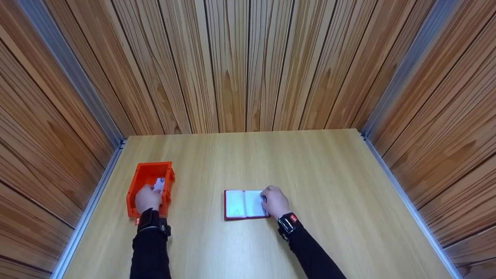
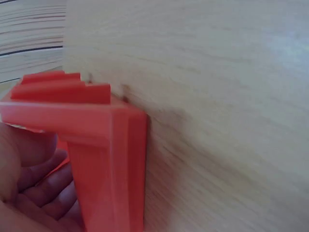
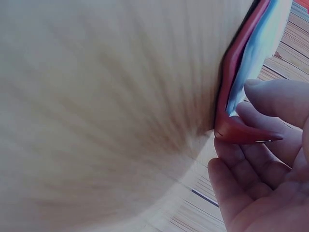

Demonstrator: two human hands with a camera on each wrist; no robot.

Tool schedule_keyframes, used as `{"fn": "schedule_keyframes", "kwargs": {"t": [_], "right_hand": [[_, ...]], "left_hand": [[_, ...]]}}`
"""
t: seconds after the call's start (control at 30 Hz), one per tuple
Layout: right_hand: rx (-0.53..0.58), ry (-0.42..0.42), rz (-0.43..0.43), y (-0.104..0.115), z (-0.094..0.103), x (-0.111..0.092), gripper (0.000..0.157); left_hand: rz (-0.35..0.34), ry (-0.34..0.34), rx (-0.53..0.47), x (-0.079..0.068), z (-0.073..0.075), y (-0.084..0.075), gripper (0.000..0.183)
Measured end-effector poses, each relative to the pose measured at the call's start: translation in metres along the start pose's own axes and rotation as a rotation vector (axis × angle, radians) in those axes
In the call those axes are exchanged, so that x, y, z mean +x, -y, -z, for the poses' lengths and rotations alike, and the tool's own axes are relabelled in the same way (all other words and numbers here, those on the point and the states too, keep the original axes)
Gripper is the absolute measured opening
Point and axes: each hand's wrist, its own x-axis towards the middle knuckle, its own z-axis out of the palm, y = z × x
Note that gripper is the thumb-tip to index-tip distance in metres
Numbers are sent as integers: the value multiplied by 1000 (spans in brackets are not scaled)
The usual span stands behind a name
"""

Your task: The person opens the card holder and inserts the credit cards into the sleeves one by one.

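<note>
left hand (image 1: 148,199) down inside orange bin (image 1: 149,173), at a pale purplish piece (image 1: 159,183), cannot tell if pinching it. red booklet (image 1: 235,203) lies opened on table (image 1: 217,162) right of bin, right hand (image 1: 276,202) curled round its right edge.

From above, the head view looks forward and down over the table (image 1: 201,166). The left wrist view, close up, shares with it the box (image 2: 108,169), lower left; the right wrist view, tilted and close, the book (image 3: 236,63), upper right.
</note>
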Motion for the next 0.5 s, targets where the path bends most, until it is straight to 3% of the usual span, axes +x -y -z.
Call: {"fn": "schedule_keyframes", "kwargs": {"t": [0.13, 0.5], "right_hand": [[11, -7, 3, 0, 0, 0, 20], [-32, -31, 30, 0, 0, 0, 18]], "left_hand": [[5, 29, -12, 3, 0, 4, 32], [8, 69, 80, 8, -5, 13, 34]]}}
